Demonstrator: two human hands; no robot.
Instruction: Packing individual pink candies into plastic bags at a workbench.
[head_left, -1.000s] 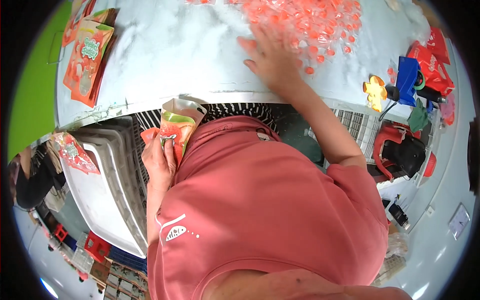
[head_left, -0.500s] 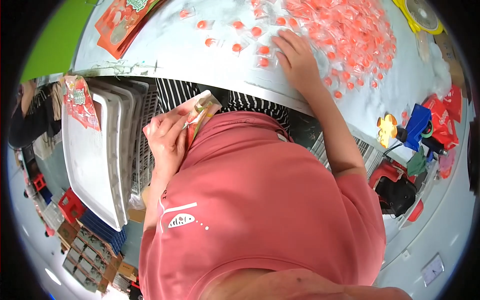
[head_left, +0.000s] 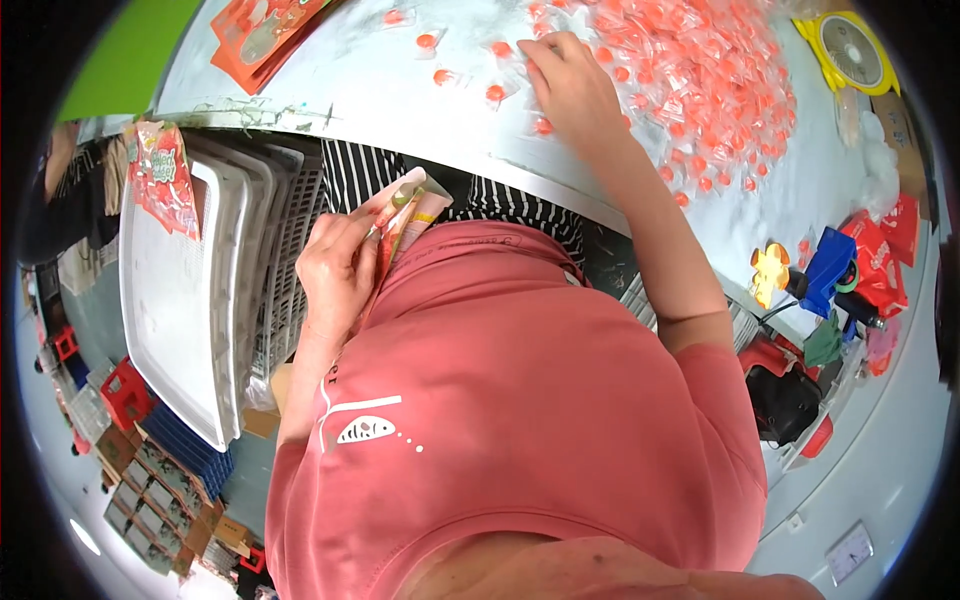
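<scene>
My left hand (head_left: 335, 262) is closed around a printed red and white pouch (head_left: 400, 213), held against my waist below the table's edge. The pouch's upper end gapes a little; its inside is hidden. My right hand (head_left: 575, 92) is over the table, palm down, with bent fingers and a gap between thumb and forefinger. Close to its fingertips lies a red candy in a clear wrapper (head_left: 500, 48), and another wrapped candy (head_left: 543, 126) is beside the palm. What lies under the palm is hidden. A large heap of wrapped candies (head_left: 690, 75) spreads to its right.
Flat red pouches (head_left: 262, 42) lie at the table's far left. A yellow fan (head_left: 850, 50) stands at the far right. Stacked white trays (head_left: 170, 320) are at my left, with a printed pouch (head_left: 162, 180) on their rim. A blue tool (head_left: 832, 270) is at the right edge.
My right hand has moved a little left and away from me, and its fingers have bent over the near candies. My left hand still grips the pouch. The whole view has shifted slightly.
</scene>
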